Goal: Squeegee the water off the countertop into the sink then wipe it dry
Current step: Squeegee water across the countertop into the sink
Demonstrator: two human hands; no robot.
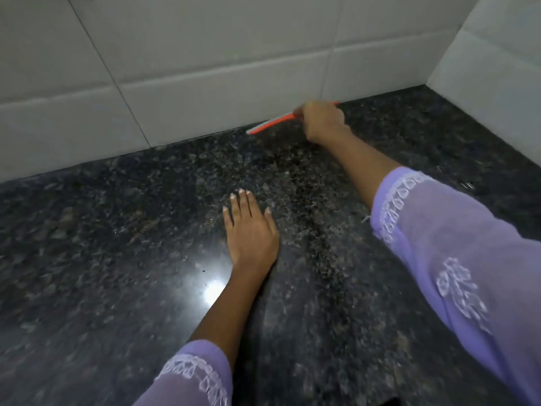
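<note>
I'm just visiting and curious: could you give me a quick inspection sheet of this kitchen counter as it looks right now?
Surface: dark speckled countertop, glossy, with a lamp glare.
Job's things: orange squeegee at the back, along the wall; no sink or cloth in view.
Clutter: nothing seen.
Hands: right hand grips the squeegee; left hand lies flat on the counter, holding nothing.
Cables: nothing seen.
Surroundings: white tiled wall behind and at right; lilac sleeves.

Sheer lilac sleeve (456,259) at four o'clock, white embroidered leaf motifs and lace cuff, matching left sleeve (190,379) at six o'clock, pale fingernails (241,192)
</note>
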